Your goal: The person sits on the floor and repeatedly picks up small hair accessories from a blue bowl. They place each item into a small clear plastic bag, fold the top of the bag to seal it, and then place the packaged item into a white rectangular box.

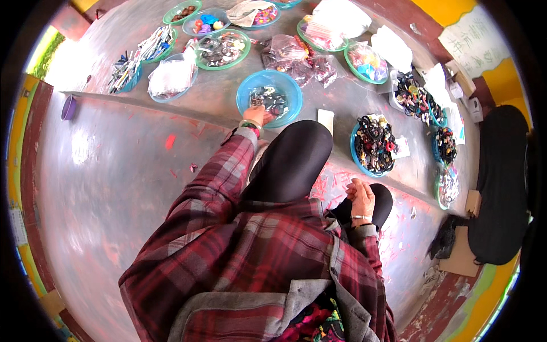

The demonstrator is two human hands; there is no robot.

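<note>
Daylight: strong, entering at the upper left beside the strip of grass (50,55)
Floor (125,199): bleached white near that opening, with another glare patch at left
Leggings (296,154): dark, a soft sheen on the raised knee
Shirt (216,256): well lit, its checks clear
Blue bowl (297,102): bright, small contents hard to make out
Wall (501,45): edges bent into curves
Outer rim: black, darkest in the corners
</note>
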